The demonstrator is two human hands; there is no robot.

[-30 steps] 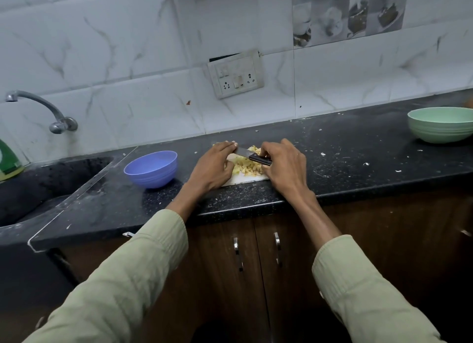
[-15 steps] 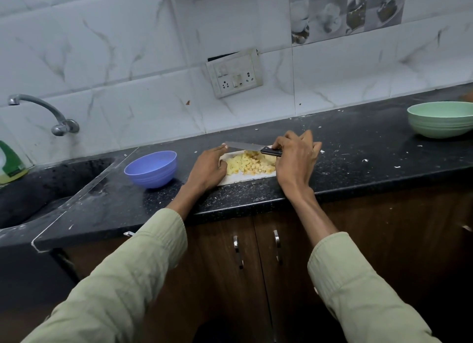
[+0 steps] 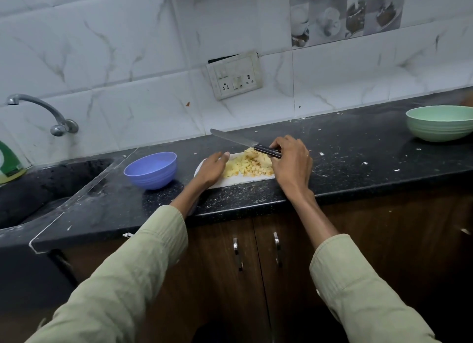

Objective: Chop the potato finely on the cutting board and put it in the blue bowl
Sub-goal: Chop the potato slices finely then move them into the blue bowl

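A heap of small yellow potato pieces (image 3: 249,165) lies on the white cutting board (image 3: 238,182) near the counter's front edge. My right hand (image 3: 291,161) grips the dark handle of a knife (image 3: 236,140); the blade points up and left, lifted behind the heap. My left hand (image 3: 212,169) rests on the board's left part, fingers straight and touching the heap's left side. The blue bowl (image 3: 151,169) stands on the counter just left of the board, and nothing shows inside it.
A black speckled countertop (image 3: 358,158) carries scattered white scraps. A green bowl (image 3: 440,122) sits at the far right. At the left lie a sink (image 3: 38,189), a tap (image 3: 46,113) and a green bottle (image 3: 9,161). A wall socket (image 3: 234,76) hangs above the board.
The knife has lifted off the potato heap and swung back, blade now raised behind the board. My left hand slid from the blade to the board's left side.
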